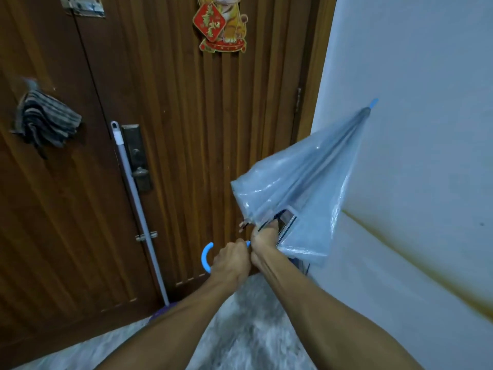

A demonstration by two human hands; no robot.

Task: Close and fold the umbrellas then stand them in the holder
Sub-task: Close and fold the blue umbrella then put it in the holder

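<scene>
Brown slatted wooden door point(173, 129) fills the left and centre of the head view, with a pale wall point(426, 76) on the right carrying a brownish stain band low down. Grey mottled floor point(248, 316) runs along the bottom.

Clear plastic umbrella point(298, 193) is held in the air in front of the door's right edge and the wall, canopy mostly collapsed but loose and baggy, not wrapped. It tilts up to the right, blue tip point(373, 102) against the wall area, blue curved handle point(206, 256) pointing down-left.

Two bare forearms come up from the bottom edge. Left hand point(232, 260) is curled round the shaft just above the blue hook, gripping it. Right hand point(264, 241) sits touching the left, pushed up into the open mouth of the canopy; fingers are hidden inside the plastic, so what they hold cannot be told, though the hand looks closed round something at the shaft.

A grey mop or broom pole point(136, 198) leans against the door beside the dark metal lock plate point(136, 156). A striped grey cloth point(45, 121) hangs on the door at left. A red and gold tiger decoration point(221, 22) is stuck near the door's top. A metal latch point(82, 6) sits at upper left, small bolt point(146, 236) lower down.
</scene>
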